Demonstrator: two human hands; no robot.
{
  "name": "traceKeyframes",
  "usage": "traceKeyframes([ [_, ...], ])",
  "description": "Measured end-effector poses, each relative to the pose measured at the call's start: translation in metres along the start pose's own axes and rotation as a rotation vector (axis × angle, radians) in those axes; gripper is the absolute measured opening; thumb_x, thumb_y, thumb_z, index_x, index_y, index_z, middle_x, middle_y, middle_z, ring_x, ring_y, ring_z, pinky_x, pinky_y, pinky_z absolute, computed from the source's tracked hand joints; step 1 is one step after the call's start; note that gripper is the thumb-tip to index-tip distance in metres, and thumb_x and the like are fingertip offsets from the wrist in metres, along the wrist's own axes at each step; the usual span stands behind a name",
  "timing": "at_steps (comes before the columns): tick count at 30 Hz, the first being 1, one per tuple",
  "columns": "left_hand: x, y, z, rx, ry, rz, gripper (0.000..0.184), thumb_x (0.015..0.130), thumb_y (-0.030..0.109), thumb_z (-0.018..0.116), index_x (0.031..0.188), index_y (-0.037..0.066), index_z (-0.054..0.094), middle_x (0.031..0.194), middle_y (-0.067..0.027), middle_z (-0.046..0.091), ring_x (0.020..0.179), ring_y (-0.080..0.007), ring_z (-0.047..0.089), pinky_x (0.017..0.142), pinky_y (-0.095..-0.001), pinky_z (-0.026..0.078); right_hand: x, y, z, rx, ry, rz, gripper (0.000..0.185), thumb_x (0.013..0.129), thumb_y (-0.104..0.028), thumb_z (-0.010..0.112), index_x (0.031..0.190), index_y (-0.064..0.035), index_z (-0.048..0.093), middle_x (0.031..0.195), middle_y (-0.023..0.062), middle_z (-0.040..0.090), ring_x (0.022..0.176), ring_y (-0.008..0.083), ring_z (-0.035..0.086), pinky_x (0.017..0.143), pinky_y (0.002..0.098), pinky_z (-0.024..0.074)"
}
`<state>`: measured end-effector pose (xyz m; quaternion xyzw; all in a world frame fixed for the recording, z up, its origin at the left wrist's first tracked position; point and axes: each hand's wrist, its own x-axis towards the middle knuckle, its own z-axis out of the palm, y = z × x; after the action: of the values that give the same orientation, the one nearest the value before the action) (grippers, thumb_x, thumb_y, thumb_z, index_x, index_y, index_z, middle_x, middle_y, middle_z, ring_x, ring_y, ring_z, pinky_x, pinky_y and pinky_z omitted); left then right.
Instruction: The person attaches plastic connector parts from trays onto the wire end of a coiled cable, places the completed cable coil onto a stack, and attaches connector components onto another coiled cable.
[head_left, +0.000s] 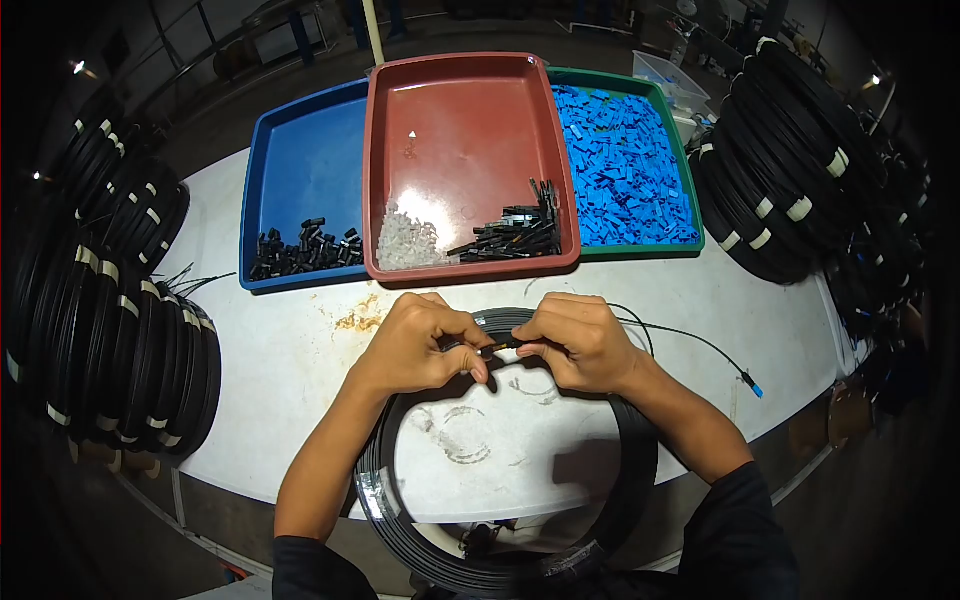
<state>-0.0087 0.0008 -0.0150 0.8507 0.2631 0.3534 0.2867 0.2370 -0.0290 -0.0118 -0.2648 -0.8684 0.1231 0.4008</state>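
My left hand point(425, 342) and my right hand point(582, 342) meet above the far side of a coil of black cable point(640, 450). Between their pinched fingertips is a small black cable connector point(503, 347) with a yellowish part at its middle. The fingers cover much of it, so its exact shape is hidden. The coil lies partly on the white table and overhangs the near edge, with clear tape around it in places. To the right of my right hand, a loose cable end with a blue-tipped connector point(752, 385) rests on the table.
Behind my hands, a blue tray point(310, 150) holds black caps, a red tray point(460, 110) holds clear pieces and black connector parts, and a green tray point(697, 225) holds many blue clips. Stacked black cable coils point(130, 350) stand left, more coils point(775, 160) right.
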Motion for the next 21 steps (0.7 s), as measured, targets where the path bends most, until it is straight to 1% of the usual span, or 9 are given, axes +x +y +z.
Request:
traceKeyframes([
  [2,0.0003,0.0025,-0.0019,0.033,-0.042,-0.014,0.022,0.061,0.018,0.093,0.074,0.007,0.079,0.067,-0.0051,0.074,0.058,-0.0182,0.064,0.065,-0.0306,0.05,0.0006,-0.0006,0.0002,0.004,-0.001,-0.006,0.019,0.072,-0.001,0.08,0.084,-0.0019,0.065,0.073,0.0105,0.061,0.067,0.0308,0.06,0.06,0.0408,0.0474],
  [6,0.0012,0.002,-0.0018,0.019,-0.02,-0.002,0.023,0.059,0.018,0.093,0.073,0.006,0.079,0.066,-0.0057,0.073,0.057,-0.0178,0.063,0.064,-0.0305,0.049,0.0003,-0.0011,0.001,-0.007,-0.001,0.006,0.019,0.072,-0.002,0.08,0.083,-0.0022,0.065,0.074,0.0103,0.061,0.067,0.0305,0.06,0.06,0.0408,0.0475],
  [8,0.0018,0.0016,-0.0031,-0.023,-0.041,-0.037,0.026,0.059,0.024,0.092,0.075,0.008,0.08,0.064,-0.0077,0.071,0.052,-0.0221,0.06,0.059,-0.0328,0.048,0.0001,-0.0008,0.0023,-0.007,0.008,-0.008,0.019,0.072,-0.002,0.08,0.083,-0.0027,0.065,0.074,0.01,0.061,0.068,0.0303,0.06,0.061,0.0409,0.0478],
  [11,0.003,0.0021,-0.0029,-0.003,-0.052,-0.002,0.025,0.059,0.022,0.092,0.076,0.008,0.08,0.064,-0.008,0.071,0.052,-0.0222,0.059,0.06,-0.033,0.048,-0.0005,-0.0009,0.0021,-0.013,-0.001,0.0,0.019,0.071,-0.002,0.08,0.083,-0.0031,0.065,0.075,0.0098,0.062,0.069,0.0303,0.061,0.062,0.041,0.0483],
  [15,0.0015,0.0027,-0.0031,0.005,-0.066,-0.033,0.025,0.058,0.022,0.092,0.076,0.007,0.08,0.064,-0.0079,0.071,0.054,-0.0225,0.06,0.06,-0.0332,0.048,-0.0014,-0.0008,0.0016,-0.004,-0.012,0.004,0.019,0.072,-0.003,0.08,0.084,-0.0033,0.065,0.076,0.0098,0.062,0.069,0.0304,0.061,0.062,0.0409,0.049],
  [17,0.002,0.0027,-0.0021,0.001,-0.052,-0.02,0.025,0.057,0.018,0.094,0.072,0.005,0.079,0.062,-0.0065,0.071,0.054,-0.0169,0.059,0.062,-0.0298,0.046,-0.0007,-0.0006,0.0009,-0.001,-0.01,0.006,0.019,0.073,-0.004,0.08,0.084,-0.0033,0.065,0.076,0.0097,0.062,0.07,0.0304,0.062,0.063,0.0408,0.0495],
  [21,0.0012,0.0027,-0.0035,0.005,-0.061,-0.028,0.029,0.058,0.022,0.096,0.073,0.005,0.079,0.064,-0.006,0.072,0.056,-0.0173,0.06,0.062,-0.0301,0.047,-0.0003,-0.0001,0.0004,-0.01,-0.025,0.005,0.019,0.074,-0.006,0.08,0.085,-0.0033,0.065,0.077,0.0098,0.062,0.07,0.0304,0.062,0.063,0.0405,0.0498],
])
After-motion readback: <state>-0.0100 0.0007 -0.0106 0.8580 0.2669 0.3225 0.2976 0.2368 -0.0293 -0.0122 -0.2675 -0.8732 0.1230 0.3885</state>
